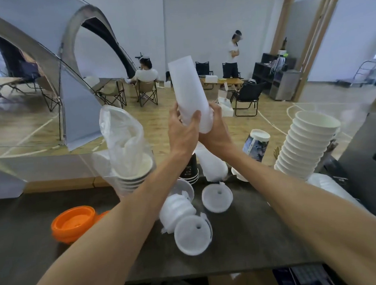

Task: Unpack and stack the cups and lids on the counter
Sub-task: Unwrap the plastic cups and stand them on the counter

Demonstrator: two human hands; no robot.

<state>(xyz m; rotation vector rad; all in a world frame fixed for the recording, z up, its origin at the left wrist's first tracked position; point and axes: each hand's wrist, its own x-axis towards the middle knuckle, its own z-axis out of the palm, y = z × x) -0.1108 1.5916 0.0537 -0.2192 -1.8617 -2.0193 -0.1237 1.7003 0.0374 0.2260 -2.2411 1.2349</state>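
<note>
The fingers (194, 117) of the left hand (182, 131) curl around the lower end of a tall white sleeve of lids (189, 93), thumb laid across its front. The right hand (215, 129) grips the same end from the other side, fingers wrapped behind it. The sleeve is held upright in the air above the dark table (57, 256), tilted slightly to the left.

On the table below the hands lie loose white lids (217, 198), one flat beyond the forearms and one (192, 234) nearer, beside a short tipped-over stack of lids (175, 209). To the left rests an orange lid (73, 222). Behind it stands a stack of cups (132, 176) with a loose plastic bag (120, 133) rising from the top. A tall leaning stack of white paper cups (308, 143) stands at the right. Black cups (190, 171) and a printed cup (256, 144) stand farther back.
</note>
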